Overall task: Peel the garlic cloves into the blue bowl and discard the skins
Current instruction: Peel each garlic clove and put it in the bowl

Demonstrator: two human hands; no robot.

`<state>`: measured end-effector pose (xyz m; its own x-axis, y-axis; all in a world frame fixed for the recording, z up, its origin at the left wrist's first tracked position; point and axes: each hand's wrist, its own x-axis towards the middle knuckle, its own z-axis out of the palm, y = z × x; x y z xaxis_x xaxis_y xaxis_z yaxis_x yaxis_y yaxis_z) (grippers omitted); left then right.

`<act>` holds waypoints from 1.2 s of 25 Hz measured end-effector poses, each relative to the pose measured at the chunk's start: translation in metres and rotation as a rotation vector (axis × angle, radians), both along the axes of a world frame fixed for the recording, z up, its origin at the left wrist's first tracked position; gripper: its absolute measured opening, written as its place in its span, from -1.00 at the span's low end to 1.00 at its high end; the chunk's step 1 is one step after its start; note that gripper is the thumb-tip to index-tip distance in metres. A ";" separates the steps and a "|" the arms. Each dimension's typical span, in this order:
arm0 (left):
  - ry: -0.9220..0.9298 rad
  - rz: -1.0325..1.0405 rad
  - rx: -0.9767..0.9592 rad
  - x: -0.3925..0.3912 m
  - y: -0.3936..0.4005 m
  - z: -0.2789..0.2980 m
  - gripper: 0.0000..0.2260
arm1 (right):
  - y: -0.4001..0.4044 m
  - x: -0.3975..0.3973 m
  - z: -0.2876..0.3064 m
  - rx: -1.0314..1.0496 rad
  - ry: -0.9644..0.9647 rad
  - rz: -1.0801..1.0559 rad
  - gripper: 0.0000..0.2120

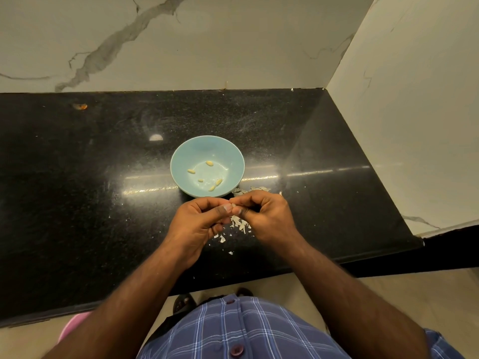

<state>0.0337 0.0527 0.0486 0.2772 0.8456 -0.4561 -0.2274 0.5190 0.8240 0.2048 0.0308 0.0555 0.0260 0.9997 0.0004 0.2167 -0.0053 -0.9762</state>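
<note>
A light blue bowl [181, 156] stands on the black counter with several peeled yellowish garlic cloves [209, 163] in its bottom. Just in front of the bowl, my left hand [198, 221] and my right hand [267, 216] meet fingertip to fingertip. Both pinch one small garlic clove [234, 204], which shows only as a pale sliver between the fingers. White garlic skins [239, 224] lie on the counter under and between my hands. More skins [255, 189] lie by the bowl's right side.
The black granite counter [103, 177] ends in a front edge close to my body. White marble walls rise behind it and at the right [401, 125]. A small orange scrap [82, 107] lies at the far left. Tiny skin flakes dot the counter near its front edge.
</note>
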 end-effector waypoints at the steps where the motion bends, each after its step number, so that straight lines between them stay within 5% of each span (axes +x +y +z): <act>1: 0.001 -0.008 0.003 0.000 0.000 0.000 -0.81 | 0.000 -0.001 0.000 0.004 -0.002 -0.009 -0.84; 6: 0.006 -0.004 0.006 0.000 -0.002 0.002 -0.70 | 0.000 -0.004 0.001 -0.004 -0.031 -0.040 -0.82; 16: 0.145 -0.002 0.073 -0.001 -0.005 -0.002 -0.83 | -0.001 0.000 0.004 -0.115 0.047 -0.082 -0.84; 30: -0.043 0.197 -0.113 0.019 -0.015 0.002 -0.92 | -0.009 -0.008 0.000 0.071 -0.164 -0.174 -0.84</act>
<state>0.0528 0.0373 0.0509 0.1329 0.8297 -0.5421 -0.3674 0.5492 0.7506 0.1970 0.0217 0.0560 0.1918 0.9774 0.0888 0.3742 0.0109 -0.9273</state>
